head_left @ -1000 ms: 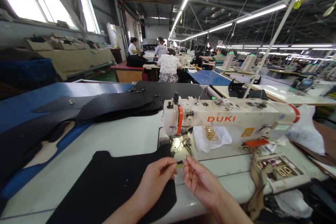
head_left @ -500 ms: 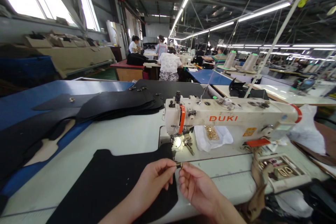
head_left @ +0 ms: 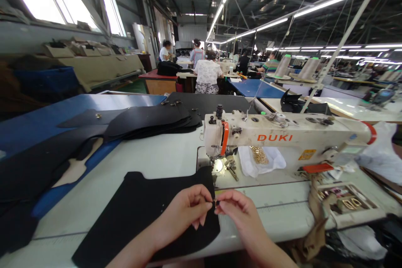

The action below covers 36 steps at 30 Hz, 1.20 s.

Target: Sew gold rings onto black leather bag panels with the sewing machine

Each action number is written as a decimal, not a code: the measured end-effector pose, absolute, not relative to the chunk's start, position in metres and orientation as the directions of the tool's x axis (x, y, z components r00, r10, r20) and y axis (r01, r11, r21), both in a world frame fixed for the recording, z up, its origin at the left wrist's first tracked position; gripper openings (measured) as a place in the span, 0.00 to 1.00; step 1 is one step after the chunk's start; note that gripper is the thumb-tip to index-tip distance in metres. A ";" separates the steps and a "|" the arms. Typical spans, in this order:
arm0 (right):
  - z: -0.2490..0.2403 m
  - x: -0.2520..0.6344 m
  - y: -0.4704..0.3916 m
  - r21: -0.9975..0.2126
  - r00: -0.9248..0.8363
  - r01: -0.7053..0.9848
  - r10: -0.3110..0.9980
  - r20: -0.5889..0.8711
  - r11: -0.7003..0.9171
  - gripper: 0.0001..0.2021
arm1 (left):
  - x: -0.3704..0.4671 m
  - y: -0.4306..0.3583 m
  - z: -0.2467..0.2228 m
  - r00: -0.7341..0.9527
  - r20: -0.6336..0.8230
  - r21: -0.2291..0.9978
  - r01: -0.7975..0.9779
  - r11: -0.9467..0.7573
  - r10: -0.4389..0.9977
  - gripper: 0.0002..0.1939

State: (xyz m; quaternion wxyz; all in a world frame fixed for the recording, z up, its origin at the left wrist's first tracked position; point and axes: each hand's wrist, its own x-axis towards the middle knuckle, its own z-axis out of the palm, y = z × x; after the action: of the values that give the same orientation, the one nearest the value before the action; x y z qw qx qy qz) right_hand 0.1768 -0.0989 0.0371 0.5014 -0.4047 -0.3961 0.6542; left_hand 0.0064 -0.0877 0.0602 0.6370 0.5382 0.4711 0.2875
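Pinching a small dark piece (head_left: 215, 203) with a gold-coloured glint, the left hand (head_left: 190, 211) and right hand (head_left: 237, 211) each have narrowed fingertips, close together by the right edge of the black panel (head_left: 147, 205). The piece looks light, probably flexible where dark and stiff, perhaps slippery, where shiny; its ends suit a fingertip hold. The sewing machine (head_left: 241, 134) bounds the far side; more room seems to lie toward the counter's (head_left: 157, 155) near edge.

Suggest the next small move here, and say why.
Perhaps carry the small dark-and-gold piece to the sewing machine: the left hand and the right hand pinch it between them, in front of that machine.
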 end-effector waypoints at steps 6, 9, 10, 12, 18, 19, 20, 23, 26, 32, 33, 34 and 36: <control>0.032 0.173 -0.101 -0.880 -0.271 -0.343 0.932 -0.242 -0.328 0.16 | 0.007 -0.095 0.059 0.404 -0.305 0.950 0.063 0.307 0.863 0.17; 0.029 0.173 -0.101 -0.842 -0.227 -0.398 0.929 -0.293 -0.363 0.17 | 0.006 -0.099 0.057 0.327 -0.311 0.931 -0.083 0.356 0.892 0.20; 0.029 0.172 -0.101 -0.843 -0.210 -0.405 0.933 -0.292 -0.354 0.17 | 0.007 -0.100 0.056 0.297 -0.323 0.922 -0.117 0.370 0.898 0.20; 0.027 0.171 -0.099 -0.856 -0.190 -0.395 0.942 -0.277 -0.332 0.17 | 0.008 -0.101 0.054 0.271 -0.339 0.914 -0.132 0.384 0.901 0.20; 0.025 0.167 -0.097 -0.892 -0.188 -0.375 0.963 -0.194 -0.253 0.14 | 0.016 -0.099 0.053 0.261 -0.379 0.895 -0.142 0.424 0.888 0.15; 0.025 0.167 -0.097 -0.894 -0.196 -0.370 0.962 -0.190 -0.252 0.14 | 0.016 -0.098 0.053 0.270 -0.394 0.883 -0.153 0.443 0.879 0.14; 0.025 0.167 -0.097 -0.894 -0.205 -0.367 0.960 -0.191 -0.257 0.14 | 0.016 -0.098 0.053 0.282 -0.408 0.871 -0.165 0.463 0.868 0.14; 0.029 0.168 -0.097 -0.898 -0.227 -0.352 0.955 -0.192 -0.264 0.13 | 0.014 -0.095 0.053 0.330 -0.436 0.838 -0.191 0.512 0.837 0.14; 0.032 0.169 -0.098 -0.922 -0.237 -0.307 0.958 -0.164 -0.234 0.11 | 0.013 -0.093 0.053 0.345 -0.444 0.835 -0.174 0.522 0.827 0.14; 0.039 0.169 -0.109 -0.990 -0.225 -0.090 0.970 -0.089 -0.111 0.10 | 0.013 -0.093 0.058 0.194 -0.333 0.942 0.115 0.316 0.923 0.04; 0.039 0.169 -0.111 -0.995 -0.221 -0.041 0.972 -0.085 -0.096 0.12 | 0.013 -0.095 0.059 0.157 -0.296 0.946 0.185 0.267 0.942 0.03; 0.039 0.169 -0.112 -0.997 -0.220 0.000 0.972 -0.080 -0.082 0.12 | 0.013 -0.096 0.060 0.128 -0.268 0.942 0.245 0.231 0.955 0.02; 0.039 0.170 -0.113 -0.998 -0.235 0.051 0.970 -0.059 -0.048 0.08 | 0.012 -0.100 0.063 0.092 -0.249 0.923 0.323 0.207 0.964 0.03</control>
State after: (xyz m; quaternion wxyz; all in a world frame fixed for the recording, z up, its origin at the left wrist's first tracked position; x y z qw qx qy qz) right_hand 0.1703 -0.1130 0.0393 0.4119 -0.4614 -0.5534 0.5579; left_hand 0.0121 -0.0996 0.0627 0.5017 0.5426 0.5933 0.3194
